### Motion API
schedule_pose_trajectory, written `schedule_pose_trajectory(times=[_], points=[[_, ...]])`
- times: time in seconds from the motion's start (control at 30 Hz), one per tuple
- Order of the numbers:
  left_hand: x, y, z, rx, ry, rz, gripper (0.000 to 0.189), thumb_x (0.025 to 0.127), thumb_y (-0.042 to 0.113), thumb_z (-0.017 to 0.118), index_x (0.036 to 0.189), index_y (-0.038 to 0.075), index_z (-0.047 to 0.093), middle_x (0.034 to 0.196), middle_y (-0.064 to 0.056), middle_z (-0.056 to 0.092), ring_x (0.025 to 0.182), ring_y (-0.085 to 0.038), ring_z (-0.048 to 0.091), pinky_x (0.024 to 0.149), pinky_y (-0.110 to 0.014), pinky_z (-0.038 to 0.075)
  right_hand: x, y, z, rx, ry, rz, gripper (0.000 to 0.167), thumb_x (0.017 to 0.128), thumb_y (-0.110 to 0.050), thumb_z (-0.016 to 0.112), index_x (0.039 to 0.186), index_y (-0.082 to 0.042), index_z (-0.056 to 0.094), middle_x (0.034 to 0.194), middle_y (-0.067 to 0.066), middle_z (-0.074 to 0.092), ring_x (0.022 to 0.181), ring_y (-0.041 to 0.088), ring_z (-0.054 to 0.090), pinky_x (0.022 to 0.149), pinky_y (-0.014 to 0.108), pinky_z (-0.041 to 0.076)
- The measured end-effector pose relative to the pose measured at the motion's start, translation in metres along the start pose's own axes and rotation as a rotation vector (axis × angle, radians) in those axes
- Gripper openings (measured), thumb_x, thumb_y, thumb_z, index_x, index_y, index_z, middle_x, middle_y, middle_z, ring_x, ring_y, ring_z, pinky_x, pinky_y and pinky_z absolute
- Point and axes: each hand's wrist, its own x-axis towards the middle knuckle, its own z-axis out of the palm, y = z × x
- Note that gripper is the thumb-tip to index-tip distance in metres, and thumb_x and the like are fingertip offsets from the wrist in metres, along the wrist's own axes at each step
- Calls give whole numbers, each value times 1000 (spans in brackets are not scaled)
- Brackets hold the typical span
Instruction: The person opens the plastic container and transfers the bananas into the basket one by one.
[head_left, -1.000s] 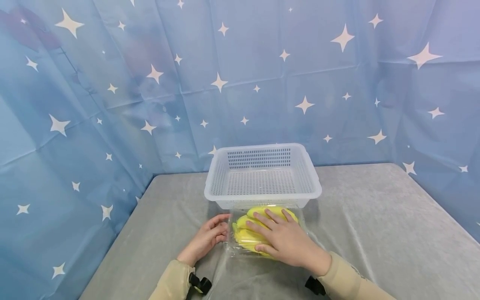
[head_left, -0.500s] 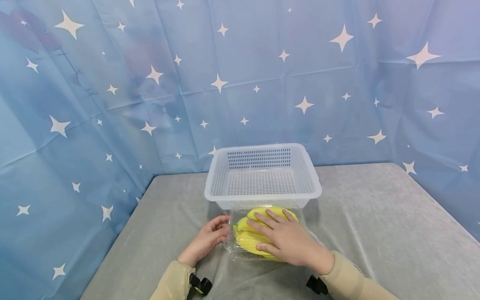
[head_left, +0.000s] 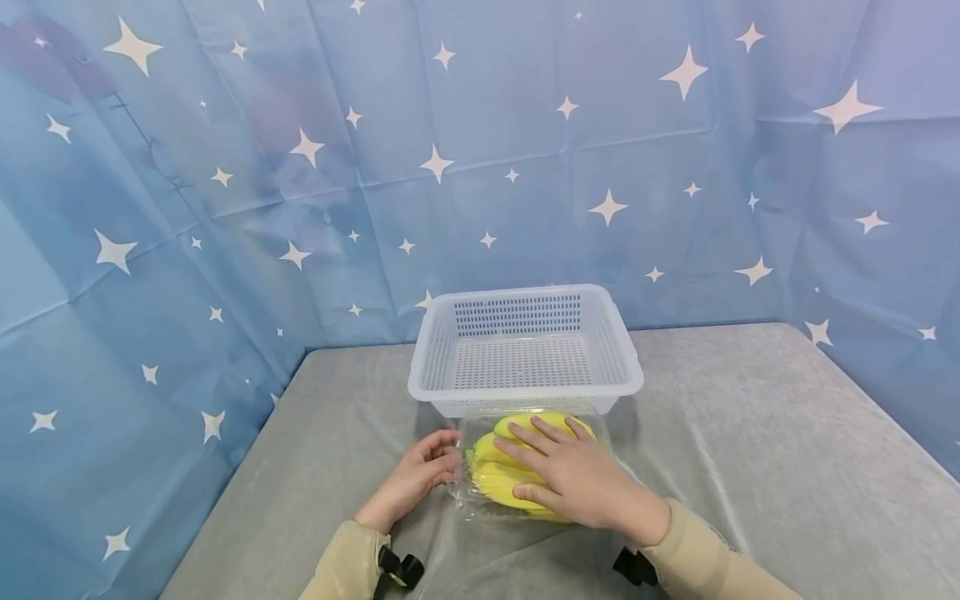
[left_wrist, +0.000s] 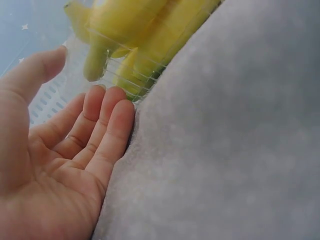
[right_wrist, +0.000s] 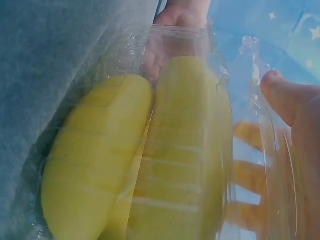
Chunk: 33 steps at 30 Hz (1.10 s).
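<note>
Yellow bananas [head_left: 498, 482] lie inside a clear plastic box [head_left: 480, 419] on the table, in the middle of the head view. My right hand [head_left: 577, 483] rests across the top with fingers spread; in the right wrist view its fingers show through the clear plastic. At the box's left end is my left hand [head_left: 412, 482]. The left wrist view shows that hand's palm [left_wrist: 55, 180], with the thumb apart and the fingers loosely bent, tips right at the ribbed plastic wall. Part of the bananas is hidden under my right hand.
A white perforated plastic basket [head_left: 420, 392] stands directly behind the box, with nothing inside it. Grey cloth covers the table [head_left: 742, 433]. A blue curtain [head_left: 525, 208] with white stars hangs behind and at both sides.
Over the last second the box's near edge has shifted slightly toward me, and my right hand has edged slightly right. Both hands look nearly still over the last half second.
</note>
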Motion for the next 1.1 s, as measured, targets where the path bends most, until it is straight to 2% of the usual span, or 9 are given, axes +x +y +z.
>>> schedule_pose_trajectory(times=[0.33,0.87,1.1], points=[[-2,4,1,170,8,-13,52,92,12,64,138,-2,43,98,-6,61,82,-13,57,73,-26,49,0,0,-1,-6,-2,-3,59,99,-56,38,151,-28,37,152,2,37,138,34,33,102,67,26],[-1,3,2,139,6,3,50,93,8,61,138,-3,42,96,-6,61,79,-12,58,70,-24,50,1,3,-1,23,-26,7,58,99,-56,39,151,-30,34,154,-1,34,140,31,31,104,65,25],[-1,4,2,119,7,-10,53,94,12,62,139,-4,40,99,-8,61,84,-15,60,74,-27,52,4,8,-6,44,-48,-5,58,100,-54,40,151,-28,35,153,3,36,138,34,33,103,66,25]])
